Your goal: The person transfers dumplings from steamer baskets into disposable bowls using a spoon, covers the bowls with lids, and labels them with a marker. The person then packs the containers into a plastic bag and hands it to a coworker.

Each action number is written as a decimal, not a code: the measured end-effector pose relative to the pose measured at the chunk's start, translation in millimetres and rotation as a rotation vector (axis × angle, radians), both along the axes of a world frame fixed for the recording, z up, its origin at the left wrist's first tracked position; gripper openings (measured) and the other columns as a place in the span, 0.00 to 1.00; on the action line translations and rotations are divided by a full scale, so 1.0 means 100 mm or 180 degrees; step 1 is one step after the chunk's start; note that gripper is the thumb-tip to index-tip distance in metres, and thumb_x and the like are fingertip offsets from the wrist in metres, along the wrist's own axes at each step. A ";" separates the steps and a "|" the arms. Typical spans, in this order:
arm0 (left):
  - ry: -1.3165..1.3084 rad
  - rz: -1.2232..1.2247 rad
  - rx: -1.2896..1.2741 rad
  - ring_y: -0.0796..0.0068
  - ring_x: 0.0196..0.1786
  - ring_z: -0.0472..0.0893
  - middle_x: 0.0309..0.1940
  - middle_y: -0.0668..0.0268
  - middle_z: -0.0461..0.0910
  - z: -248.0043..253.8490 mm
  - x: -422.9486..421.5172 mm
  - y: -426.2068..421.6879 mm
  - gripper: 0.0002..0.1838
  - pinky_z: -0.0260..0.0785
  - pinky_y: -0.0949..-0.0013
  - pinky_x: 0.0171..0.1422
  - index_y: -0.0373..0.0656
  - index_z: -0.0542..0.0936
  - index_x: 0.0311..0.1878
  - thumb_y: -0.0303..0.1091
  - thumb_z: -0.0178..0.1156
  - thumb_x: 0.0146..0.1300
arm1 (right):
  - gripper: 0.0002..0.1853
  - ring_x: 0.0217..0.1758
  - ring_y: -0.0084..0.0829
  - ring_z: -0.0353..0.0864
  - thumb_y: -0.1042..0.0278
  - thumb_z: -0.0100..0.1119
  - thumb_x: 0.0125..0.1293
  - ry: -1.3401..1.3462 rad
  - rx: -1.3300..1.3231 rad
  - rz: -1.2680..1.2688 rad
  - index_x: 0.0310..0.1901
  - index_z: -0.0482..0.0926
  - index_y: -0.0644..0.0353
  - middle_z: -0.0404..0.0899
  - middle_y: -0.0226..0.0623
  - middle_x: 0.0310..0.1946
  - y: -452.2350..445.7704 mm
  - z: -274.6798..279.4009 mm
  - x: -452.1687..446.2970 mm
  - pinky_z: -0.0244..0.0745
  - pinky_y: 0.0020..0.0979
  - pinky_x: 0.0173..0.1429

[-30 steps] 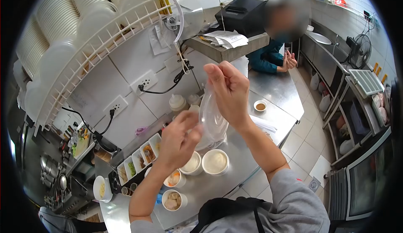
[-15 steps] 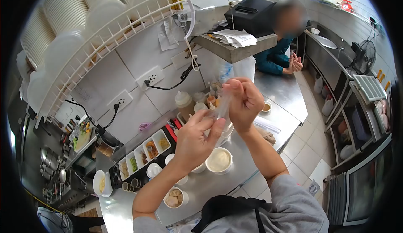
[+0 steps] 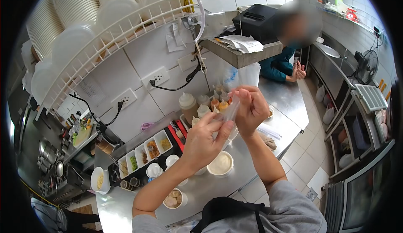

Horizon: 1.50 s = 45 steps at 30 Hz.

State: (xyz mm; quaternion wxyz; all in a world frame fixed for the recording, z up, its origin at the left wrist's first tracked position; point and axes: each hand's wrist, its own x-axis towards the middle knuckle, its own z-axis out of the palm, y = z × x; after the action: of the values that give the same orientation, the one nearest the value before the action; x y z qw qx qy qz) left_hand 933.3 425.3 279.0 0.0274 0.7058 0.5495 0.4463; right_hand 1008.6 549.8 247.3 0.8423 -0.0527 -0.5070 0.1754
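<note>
Translucent plastic lid point(image 3: 232, 110), mid-frame: left hand point(image 3: 205, 139) and right hand point(image 3: 252, 110) pinch it edgewise, presumably for control over its thin rim.

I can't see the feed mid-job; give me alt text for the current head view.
The left hand and right hand pinch a clear plastic piece above a steel counter. Below sit a white bowl with pale contents and a white tub of pale chunks. Squeeze bottles stand near the tiled wall.
</note>
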 end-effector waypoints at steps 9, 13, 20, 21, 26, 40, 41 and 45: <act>-0.0758 -0.0314 -0.0498 0.81 0.30 0.73 0.33 0.66 0.75 -0.01 -0.26 0.15 0.17 0.65 0.75 0.31 0.34 0.78 0.41 0.42 0.52 0.67 | 0.12 0.18 0.24 0.71 0.75 0.64 0.56 -0.0681 0.0201 0.0288 0.21 0.71 0.65 0.77 0.38 0.22 -0.10 -0.09 -0.04 0.64 0.22 0.21; -0.1134 -0.0394 -0.1055 0.84 0.32 0.73 0.36 0.70 0.74 -0.01 -0.36 0.11 0.20 0.67 0.78 0.31 0.35 0.79 0.41 0.46 0.52 0.67 | 0.08 0.19 0.24 0.72 0.75 0.64 0.55 -0.0713 0.0416 0.0666 0.23 0.75 0.65 0.77 0.38 0.24 -0.09 -0.16 -0.09 0.66 0.22 0.22; -0.1362 -0.0425 -0.1177 0.83 0.34 0.76 0.39 0.70 0.75 -0.02 -0.44 0.13 0.22 0.71 0.78 0.32 0.37 0.81 0.41 0.50 0.55 0.64 | 0.08 0.21 0.25 0.73 0.76 0.66 0.53 -0.0754 0.0548 0.0557 0.24 0.75 0.65 0.77 0.37 0.26 -0.09 -0.12 -0.11 0.67 0.22 0.23; -0.1335 -0.0415 -0.1155 0.83 0.34 0.76 0.39 0.70 0.75 -0.01 -0.44 0.12 0.22 0.71 0.78 0.33 0.38 0.81 0.42 0.50 0.55 0.64 | 0.08 0.21 0.25 0.73 0.76 0.66 0.53 -0.0720 0.0514 0.0564 0.24 0.75 0.65 0.77 0.37 0.25 -0.08 -0.13 -0.12 0.67 0.22 0.23; -0.1213 -0.0515 -0.0997 0.81 0.36 0.77 0.42 0.68 0.75 0.01 -0.40 0.08 0.21 0.72 0.76 0.34 0.40 0.81 0.45 0.49 0.54 0.64 | 0.10 0.22 0.27 0.73 0.73 0.68 0.52 -0.0647 0.0437 0.0440 0.24 0.74 0.65 0.76 0.37 0.25 -0.11 -0.18 -0.14 0.67 0.23 0.24; -0.1187 -0.0629 -0.1139 0.79 0.36 0.77 0.45 0.65 0.71 0.01 -0.50 0.04 0.19 0.73 0.75 0.35 0.39 0.80 0.45 0.46 0.52 0.66 | 0.12 0.23 0.25 0.73 0.66 0.61 0.60 -0.0687 0.0446 0.0553 0.25 0.75 0.66 0.76 0.38 0.25 -0.12 -0.21 -0.21 0.68 0.23 0.25; -0.1205 -0.0637 -0.1121 0.80 0.35 0.76 0.44 0.65 0.71 0.01 -0.51 0.03 0.19 0.73 0.75 0.35 0.38 0.80 0.45 0.45 0.52 0.67 | 0.10 0.23 0.25 0.74 0.69 0.63 0.58 -0.0716 0.0474 0.0586 0.25 0.76 0.66 0.76 0.38 0.25 -0.12 -0.21 -0.21 0.69 0.23 0.26; -0.1229 -0.0561 -0.1097 0.82 0.33 0.75 0.41 0.65 0.70 0.03 -0.52 0.01 0.17 0.72 0.76 0.32 0.37 0.80 0.43 0.42 0.52 0.67 | 0.10 0.21 0.23 0.74 0.71 0.60 0.61 -0.0675 0.0052 0.1134 0.24 0.75 0.67 0.75 0.38 0.25 -0.17 -0.23 -0.26 0.69 0.22 0.25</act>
State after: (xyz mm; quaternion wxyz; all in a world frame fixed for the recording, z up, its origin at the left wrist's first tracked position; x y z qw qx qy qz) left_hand 881.5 426.5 281.8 0.2900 0.6377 0.5384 0.4684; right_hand 982.8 532.7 224.6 0.7402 0.0265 -0.5955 0.3110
